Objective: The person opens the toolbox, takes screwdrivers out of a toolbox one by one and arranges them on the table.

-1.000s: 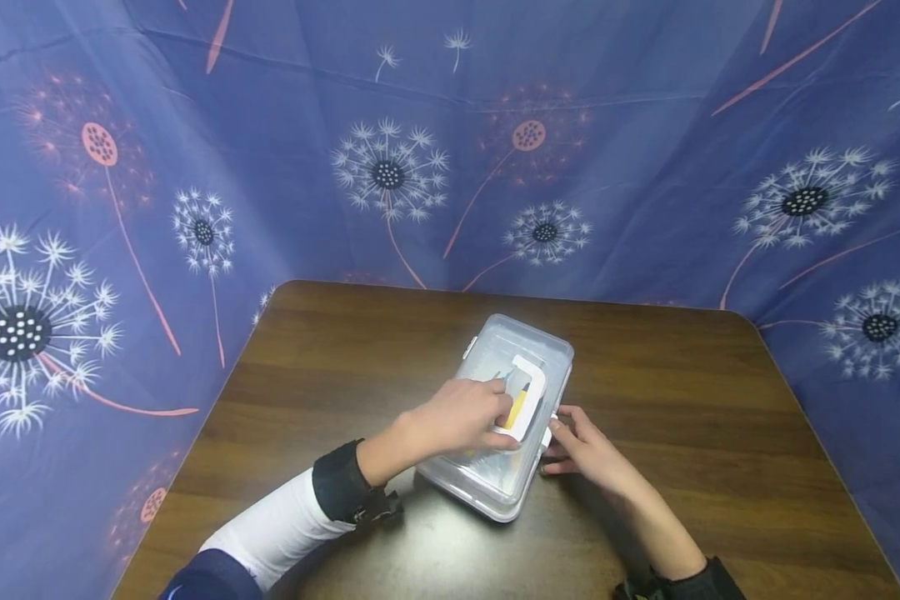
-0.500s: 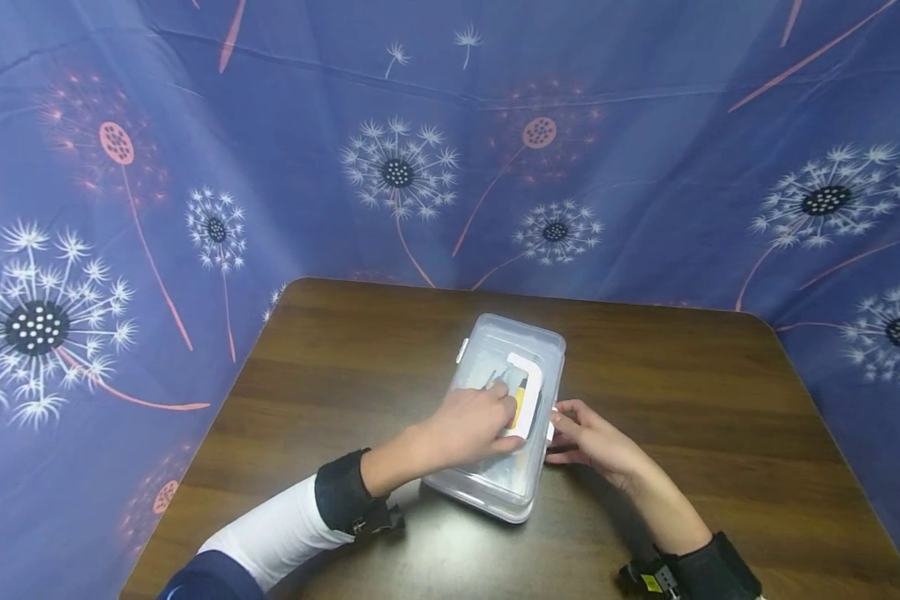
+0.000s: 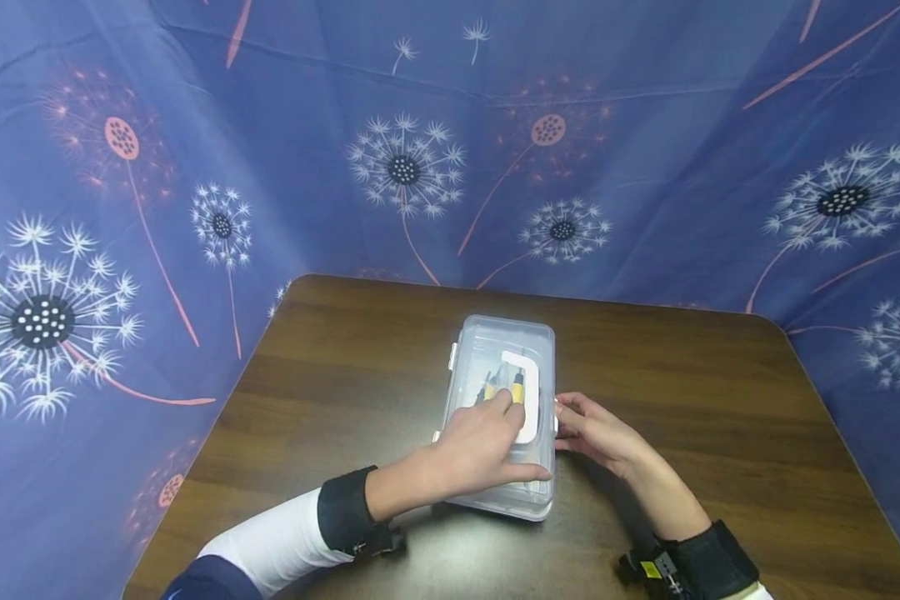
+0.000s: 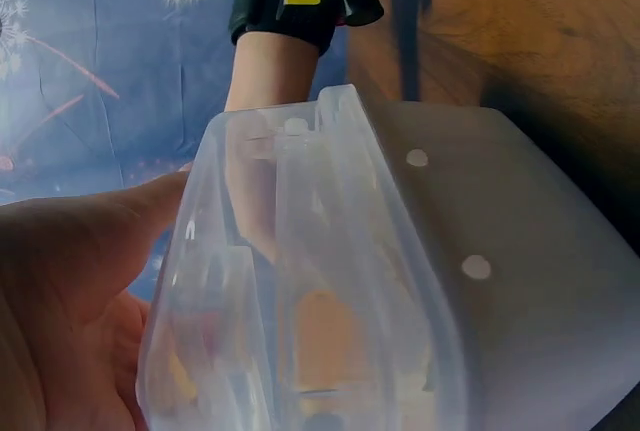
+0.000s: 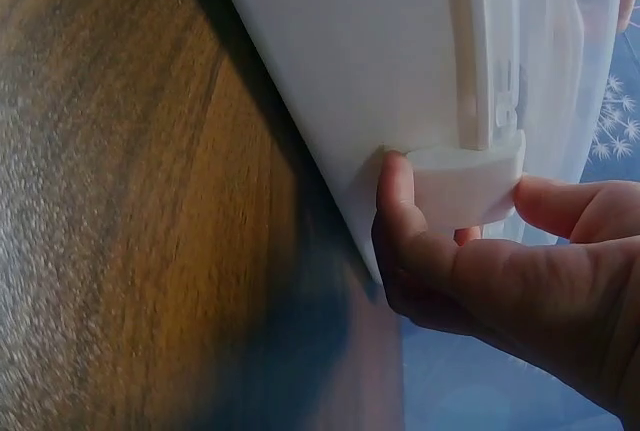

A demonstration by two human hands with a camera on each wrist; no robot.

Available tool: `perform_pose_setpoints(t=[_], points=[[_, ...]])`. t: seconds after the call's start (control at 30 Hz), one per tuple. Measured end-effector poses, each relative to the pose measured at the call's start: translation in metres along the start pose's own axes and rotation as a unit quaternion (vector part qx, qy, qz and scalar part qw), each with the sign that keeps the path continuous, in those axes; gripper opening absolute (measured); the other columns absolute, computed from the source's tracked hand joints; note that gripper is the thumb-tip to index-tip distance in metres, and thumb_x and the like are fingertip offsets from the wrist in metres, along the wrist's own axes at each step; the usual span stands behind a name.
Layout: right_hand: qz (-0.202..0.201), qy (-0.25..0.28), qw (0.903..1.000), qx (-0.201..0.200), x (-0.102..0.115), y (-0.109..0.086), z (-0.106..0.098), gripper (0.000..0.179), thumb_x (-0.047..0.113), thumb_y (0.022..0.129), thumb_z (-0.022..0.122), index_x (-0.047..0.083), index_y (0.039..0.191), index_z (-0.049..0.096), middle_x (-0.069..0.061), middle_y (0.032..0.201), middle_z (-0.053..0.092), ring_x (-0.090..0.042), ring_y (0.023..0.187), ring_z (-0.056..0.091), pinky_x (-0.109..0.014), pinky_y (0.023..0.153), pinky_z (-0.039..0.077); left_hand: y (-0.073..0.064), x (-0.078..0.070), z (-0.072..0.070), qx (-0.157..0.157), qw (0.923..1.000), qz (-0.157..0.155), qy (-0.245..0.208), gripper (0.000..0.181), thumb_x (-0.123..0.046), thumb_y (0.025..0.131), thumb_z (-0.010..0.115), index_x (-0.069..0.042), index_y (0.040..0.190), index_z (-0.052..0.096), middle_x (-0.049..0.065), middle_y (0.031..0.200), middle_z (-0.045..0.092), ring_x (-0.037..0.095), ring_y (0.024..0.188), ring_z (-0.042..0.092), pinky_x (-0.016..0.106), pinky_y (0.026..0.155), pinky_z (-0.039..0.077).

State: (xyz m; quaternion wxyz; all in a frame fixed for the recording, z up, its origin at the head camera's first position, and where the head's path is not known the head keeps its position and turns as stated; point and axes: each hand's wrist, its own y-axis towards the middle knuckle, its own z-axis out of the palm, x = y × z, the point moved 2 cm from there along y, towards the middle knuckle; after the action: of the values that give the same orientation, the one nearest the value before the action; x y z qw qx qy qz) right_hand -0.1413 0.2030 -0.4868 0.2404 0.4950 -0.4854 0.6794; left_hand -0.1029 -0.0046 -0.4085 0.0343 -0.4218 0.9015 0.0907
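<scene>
A clear plastic storage box (image 3: 495,335) stands on the table, its lid down, with a white handle (image 3: 532,392) on top. Yellow-and-dark items (image 3: 518,388) show through the lid. My left hand (image 3: 480,440) rests on the lid by the handle, thumb stretched toward the right edge; in the left wrist view its thumb side lies along the box top. At the right side my right hand (image 3: 603,435) pinches a white latch (image 5: 462,187) between thumb and fingers. The latch sits against the box rim in the right wrist view.
Another white latch (image 3: 452,357) is on the box's left side. The brown wooden table (image 3: 345,350) extends around the box. A blue dandelion-print cloth (image 3: 307,150) hangs behind and at both sides. Black straps (image 3: 348,510) wrap the wrists.
The box has turned to stand straighter, its near end swinging right. My left hand has slid slightly nearer and its thumb has stretched right. The right hand stays at the latch side.
</scene>
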Motion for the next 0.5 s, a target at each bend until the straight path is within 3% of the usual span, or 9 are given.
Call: perform_pose_setpoints(t=[0.1,0.23,0.4,0.5], points=[[-0.008,0.0,1.0,-0.001,0.0016,-0.0007,0.0,0.057,0.024,0.103,0.044,-0.011,0.138,0.017,-0.012,0.108,0.056,-0.018,0.094,0.061,-0.035,0.086,0.055,-0.0009,-0.0026,-0.001,-0.013,0.9998,0.007,0.011,0.071,-0.079,0.071,0.057,-0.013,0.096,0.059,-0.004,0.084,0.049,0.007,0.061,0.043,0.024,0.041,0.043],[-0.026,-0.025,0.9988,-0.031,0.0044,-0.0019,0.0017,0.056,0.025,0.102,0.047,-0.012,0.135,0.022,-0.011,0.102,0.057,-0.016,0.087,0.062,-0.035,0.083,0.057,-0.0008,-0.003,-0.0033,-0.026,0.9994,0.014,0.017,0.07,-0.079,0.07,0.058,-0.014,0.096,0.059,-0.006,0.085,0.053,0.007,0.06,0.045,0.025,0.044,0.046],[-0.058,-0.093,0.9914,-0.073,0.0058,-0.0044,0.0042,0.053,0.027,0.102,0.046,-0.013,0.132,0.029,-0.021,0.104,0.058,-0.022,0.086,0.065,-0.044,0.085,0.057,0.0019,-0.0033,-0.0037,-0.023,0.9988,0.021,0.039,0.072,-0.08,0.071,0.057,-0.013,0.098,0.058,-0.004,0.083,0.055,0.008,0.053,0.045,0.026,0.04,0.044],[-0.072,-0.123,0.9859,-0.089,0.0071,-0.0047,0.007,0.048,0.023,0.103,0.045,-0.014,0.13,0.033,-0.028,0.107,0.058,-0.027,0.087,0.066,-0.049,0.084,0.057,0.0024,-0.0041,-0.0036,-0.013,0.9977,0.035,0.056,0.074,-0.079,0.074,0.053,-0.013,0.109,0.054,-0.003,0.084,0.057,0.009,0.05,0.046,0.027,0.038,0.044]])
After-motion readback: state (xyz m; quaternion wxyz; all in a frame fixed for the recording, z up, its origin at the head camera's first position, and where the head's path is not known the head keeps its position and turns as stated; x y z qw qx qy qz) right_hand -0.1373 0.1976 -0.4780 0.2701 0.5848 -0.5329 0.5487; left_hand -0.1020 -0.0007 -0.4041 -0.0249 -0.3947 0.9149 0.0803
